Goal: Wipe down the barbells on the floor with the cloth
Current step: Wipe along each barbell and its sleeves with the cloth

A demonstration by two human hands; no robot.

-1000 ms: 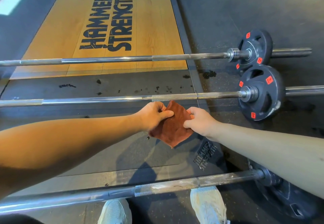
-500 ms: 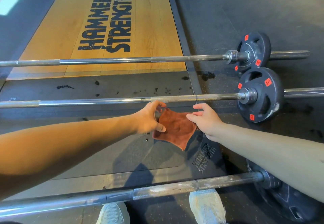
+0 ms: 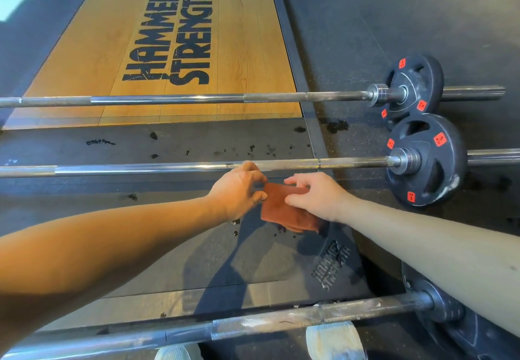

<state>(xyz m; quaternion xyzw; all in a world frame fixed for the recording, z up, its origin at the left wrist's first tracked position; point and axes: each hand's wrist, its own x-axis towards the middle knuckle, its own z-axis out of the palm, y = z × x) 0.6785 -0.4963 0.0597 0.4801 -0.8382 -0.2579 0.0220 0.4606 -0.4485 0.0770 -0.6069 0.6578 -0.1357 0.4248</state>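
A rust-brown cloth (image 3: 284, 210) hangs folded between both hands, just in front of the middle barbell (image 3: 140, 168). My left hand (image 3: 239, 190) pinches the cloth's left edge with thumb and fingers. My right hand (image 3: 315, 193) holds its right side, fingers laid over the top fold. Three barbells lie across the floor: a far barbell (image 3: 197, 98), the middle one, and a near barbell (image 3: 253, 324) streaked with white chalk close to my feet.
Black weight plates with red tags sit on the right ends of the far bar (image 3: 413, 86) and the middle bar (image 3: 425, 159). Another plate (image 3: 450, 320) is on the near bar under my right forearm. A wooden platform (image 3: 239, 49) lies beyond. My white shoes (image 3: 334, 340) stand behind the near bar.
Both hands moved forward toward the middle barbell. The cloth went from a hanging diamond shape to a folded, narrower pad, with my right hand's fingers now over it.
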